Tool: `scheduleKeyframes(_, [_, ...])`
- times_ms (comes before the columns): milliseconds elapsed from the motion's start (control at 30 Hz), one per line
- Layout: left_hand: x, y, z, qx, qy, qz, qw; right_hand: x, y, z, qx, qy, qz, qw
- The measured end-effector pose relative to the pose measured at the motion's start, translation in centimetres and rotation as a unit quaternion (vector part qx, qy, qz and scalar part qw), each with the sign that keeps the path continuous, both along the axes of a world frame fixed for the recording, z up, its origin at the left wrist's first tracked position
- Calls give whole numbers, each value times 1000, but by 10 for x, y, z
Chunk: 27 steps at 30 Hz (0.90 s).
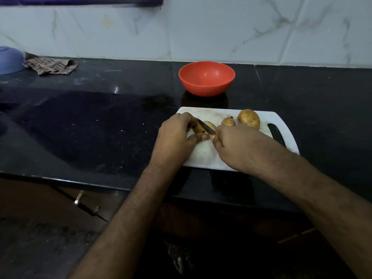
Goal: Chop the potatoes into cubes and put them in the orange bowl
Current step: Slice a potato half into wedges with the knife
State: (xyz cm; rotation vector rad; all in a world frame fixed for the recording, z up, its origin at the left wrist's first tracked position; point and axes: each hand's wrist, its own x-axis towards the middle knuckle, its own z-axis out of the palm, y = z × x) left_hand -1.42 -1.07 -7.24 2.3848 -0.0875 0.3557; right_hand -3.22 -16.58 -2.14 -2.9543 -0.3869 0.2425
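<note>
left hand (177, 135) curled on potato (203, 127), right hand (237, 146) gripping knife (205, 127) w/ blade across it

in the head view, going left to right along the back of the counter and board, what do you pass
blue bowl → checked cloth → orange bowl → small potato → large potato → handle slot of the cutting board

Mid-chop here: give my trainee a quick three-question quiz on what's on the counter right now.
1. True or false: the orange bowl already holds potato cubes.
2. How many whole potatoes wait on the cutting board apart from the one being cut?
3. Which hand holds the knife: A left hand, B right hand?

Key: 1 false, it looks empty. 2 two, a small potato and a large potato. 3 B.
</note>
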Motion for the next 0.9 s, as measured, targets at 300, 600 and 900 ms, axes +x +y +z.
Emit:
scheduleKeyframes(300, [-1, 0, -1, 1, -3, -18, 1000, 0, -11, -10, 33, -18, -44, 998])
scheduleKeyframes(600, [-10, 11, 0, -97, 20, -54, 994, 2, -22, -5, -14, -1, -73, 997])
scheduleKeyframes(900, [-10, 10, -4, -75, 21, -35, 996, -8, -13, -5, -1, 8, -40, 999])
